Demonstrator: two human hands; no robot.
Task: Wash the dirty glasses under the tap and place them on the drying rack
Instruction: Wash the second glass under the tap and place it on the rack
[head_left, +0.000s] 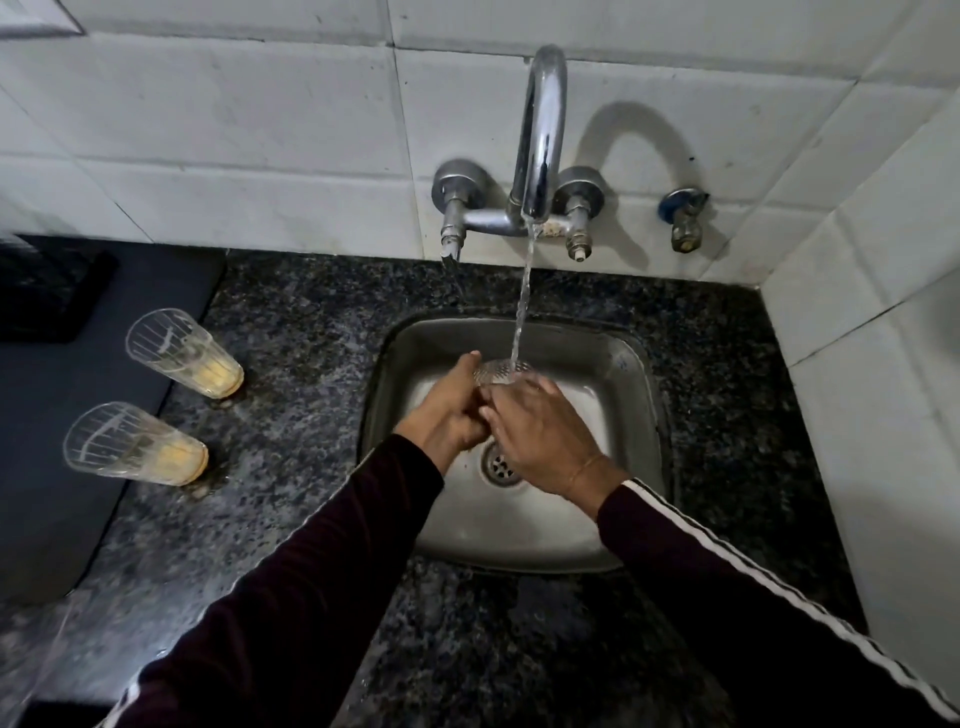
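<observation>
Water runs from the chrome tap into a clear ribbed glass held over the steel sink. My left hand grips the glass from the left. My right hand wraps it from the right; most of the glass is hidden behind the fingers. Two dirty glasses with yellowish residue at the bottom stand on the counter to the left, one farther back and one nearer.
A dark mat lies on the speckled granite counter at the left, beside the two glasses. A white tiled wall rises behind and to the right. A small valve sticks out right of the tap.
</observation>
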